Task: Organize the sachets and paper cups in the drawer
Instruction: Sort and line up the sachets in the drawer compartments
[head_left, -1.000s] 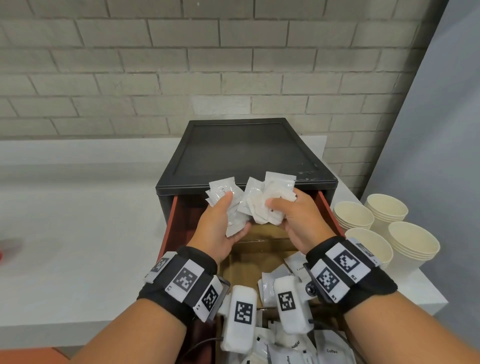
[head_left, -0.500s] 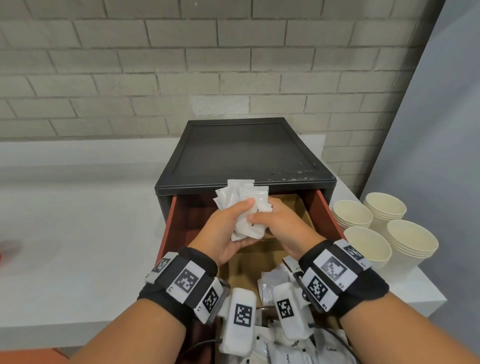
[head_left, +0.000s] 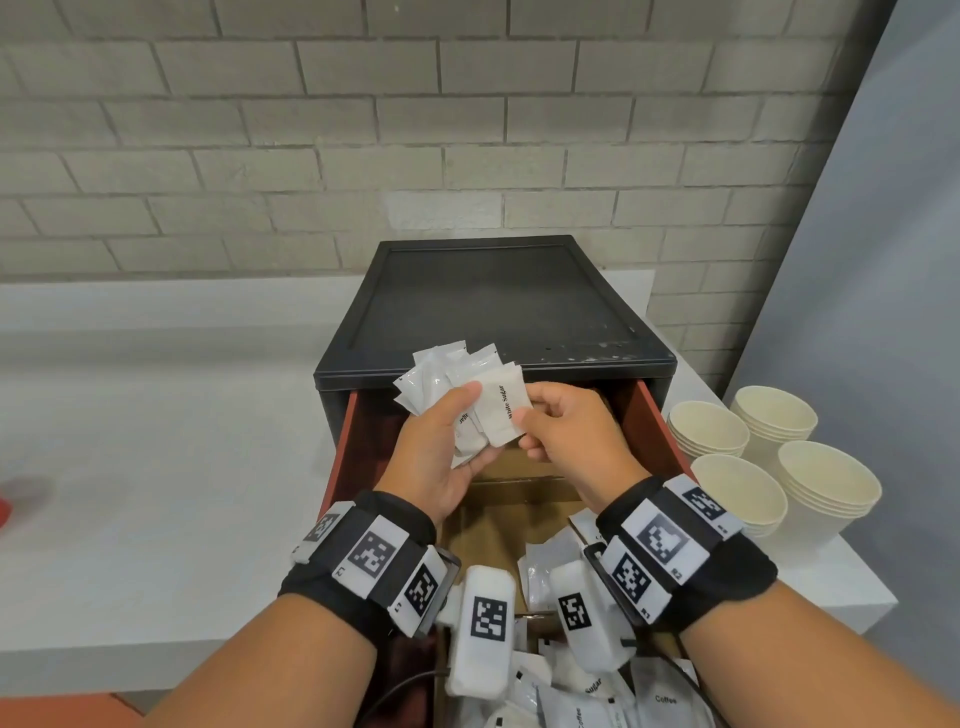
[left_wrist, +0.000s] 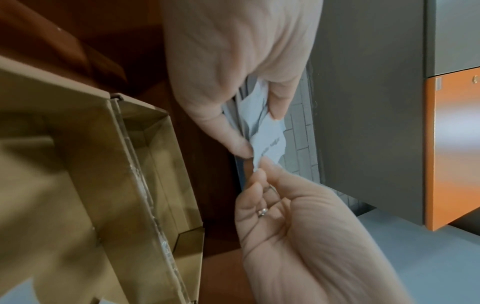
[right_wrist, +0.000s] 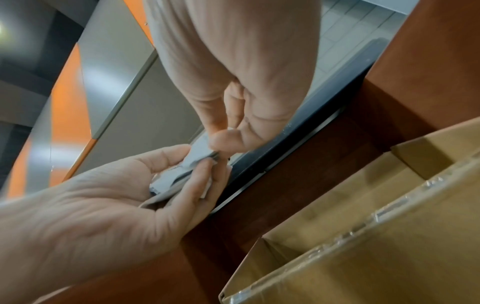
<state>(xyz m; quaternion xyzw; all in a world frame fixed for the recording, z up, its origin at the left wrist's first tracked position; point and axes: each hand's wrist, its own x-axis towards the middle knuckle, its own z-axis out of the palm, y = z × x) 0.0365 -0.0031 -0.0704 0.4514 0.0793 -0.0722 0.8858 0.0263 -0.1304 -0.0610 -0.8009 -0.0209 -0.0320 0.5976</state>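
Observation:
My left hand grips a fanned bunch of white sachets above the far end of the open drawer. My right hand pinches the lower corner of the front sachet, which reads "White Sugar". In the left wrist view the left hand clamps the sachets while the right hand nips their edge. The right wrist view shows the right hand meeting the left hand on the bunch. Several stacks of cream paper cups stand to the drawer's right.
The drawer slides out of a black cabinet on a white counter against a brick wall. Brown cardboard dividers split the drawer. Loose sachets fill its near end under my wrists. A grey panel rises at the right.
A second ago each hand held its own bunch. The bunches came together, the left hand now holds them all, and the right hand pinches only the front sachet.

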